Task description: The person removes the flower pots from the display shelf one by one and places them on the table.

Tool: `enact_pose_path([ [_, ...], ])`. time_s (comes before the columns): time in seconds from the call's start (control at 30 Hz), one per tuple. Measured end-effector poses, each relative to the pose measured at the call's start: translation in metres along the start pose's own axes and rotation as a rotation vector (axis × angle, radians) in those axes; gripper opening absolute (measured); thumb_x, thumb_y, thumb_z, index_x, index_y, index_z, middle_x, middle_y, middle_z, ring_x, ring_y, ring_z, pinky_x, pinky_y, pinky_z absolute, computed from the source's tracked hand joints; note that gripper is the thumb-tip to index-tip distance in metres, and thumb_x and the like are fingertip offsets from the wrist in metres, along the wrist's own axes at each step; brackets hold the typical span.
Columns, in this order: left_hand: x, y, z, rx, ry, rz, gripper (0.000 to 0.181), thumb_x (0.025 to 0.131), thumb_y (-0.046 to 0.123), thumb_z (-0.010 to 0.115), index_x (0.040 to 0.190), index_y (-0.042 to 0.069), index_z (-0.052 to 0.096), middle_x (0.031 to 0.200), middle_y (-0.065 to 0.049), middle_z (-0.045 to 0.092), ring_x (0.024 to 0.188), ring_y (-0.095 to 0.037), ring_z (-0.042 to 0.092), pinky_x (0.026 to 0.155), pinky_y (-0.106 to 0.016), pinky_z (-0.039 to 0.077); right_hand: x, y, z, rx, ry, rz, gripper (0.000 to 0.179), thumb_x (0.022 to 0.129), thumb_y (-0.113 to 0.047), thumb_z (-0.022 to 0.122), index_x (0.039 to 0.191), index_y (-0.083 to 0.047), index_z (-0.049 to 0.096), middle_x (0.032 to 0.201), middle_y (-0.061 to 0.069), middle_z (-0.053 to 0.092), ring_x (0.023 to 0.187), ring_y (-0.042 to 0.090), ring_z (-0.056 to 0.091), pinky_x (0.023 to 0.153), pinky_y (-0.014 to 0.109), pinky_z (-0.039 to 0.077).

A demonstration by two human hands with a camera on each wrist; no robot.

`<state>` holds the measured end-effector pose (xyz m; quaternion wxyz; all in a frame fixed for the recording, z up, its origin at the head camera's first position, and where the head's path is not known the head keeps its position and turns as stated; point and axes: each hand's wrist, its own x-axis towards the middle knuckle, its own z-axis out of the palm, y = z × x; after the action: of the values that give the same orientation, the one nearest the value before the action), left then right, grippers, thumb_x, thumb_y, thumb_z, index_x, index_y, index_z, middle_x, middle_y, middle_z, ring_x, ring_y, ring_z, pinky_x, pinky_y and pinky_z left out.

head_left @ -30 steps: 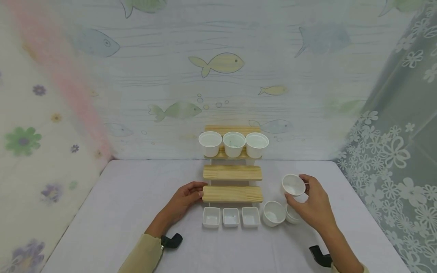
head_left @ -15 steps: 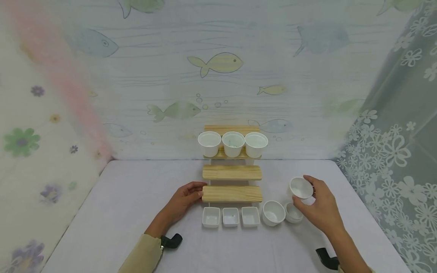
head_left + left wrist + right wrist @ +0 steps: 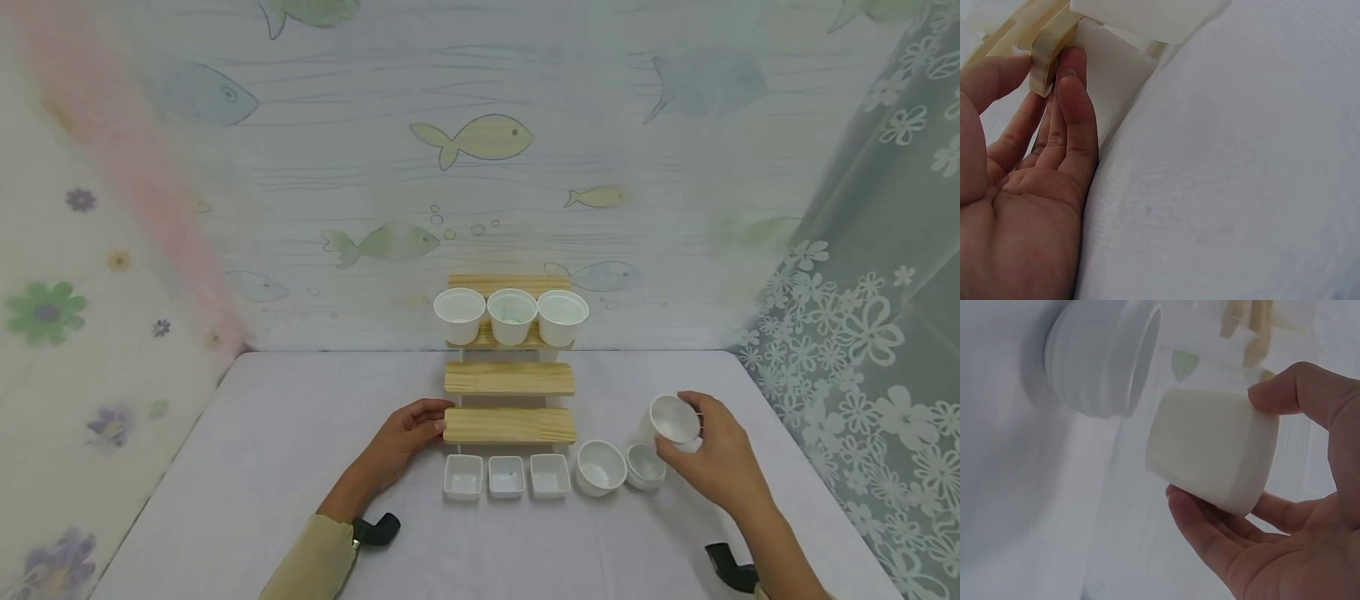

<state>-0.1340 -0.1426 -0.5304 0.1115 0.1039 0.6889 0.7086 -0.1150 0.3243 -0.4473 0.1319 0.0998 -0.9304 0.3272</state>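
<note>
My left hand (image 3: 401,442) pinches the left end of the lowest wooden shelf (image 3: 510,426) of a stepped rack. In the left wrist view, thumb and fingers lie on either side of that shelf's end (image 3: 1044,59). With thumb and fingertips, my right hand (image 3: 716,458) grips a white round cup (image 3: 673,419) by its sides, right of the rack. From the right wrist, the held cup (image 3: 1207,447) appears smooth-walled and tapered. Just left of my right hand, a small white ribbed cup (image 3: 645,468) stands beside a larger white round cup (image 3: 600,469).
Three white cups (image 3: 512,318) stand side by side on a high shelf of the rack. Along the rack's front foot, three small square white dishes (image 3: 506,477) form a row. The white-covered table (image 3: 300,383) meets a fish-patterned wall behind.
My right hand has moved right and slightly toward me with the cup, uncovering the small ribbed cup. My left hand has stayed at the shelf's end.
</note>
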Motion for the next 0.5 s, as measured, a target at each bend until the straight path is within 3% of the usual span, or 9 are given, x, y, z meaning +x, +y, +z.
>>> enact_pose_path([
  [0.5,0.001,-0.004,-0.001,0.01,-0.009,0.022,0.047,0.107,0.018,0.065,0.149,-0.001,0.053,0.139,-0.016,0.063,0.119,-0.02,0.066,0.096,-0.029,0.057,0.002,0.013,-0.014,-0.119,-0.15,0.06,0.08,0.081,-0.018,0.088,0.141,0.017,0.047,0.135,0.042,0.055,0.122,0.059,0.056,0.095,0.073,0.05],
])
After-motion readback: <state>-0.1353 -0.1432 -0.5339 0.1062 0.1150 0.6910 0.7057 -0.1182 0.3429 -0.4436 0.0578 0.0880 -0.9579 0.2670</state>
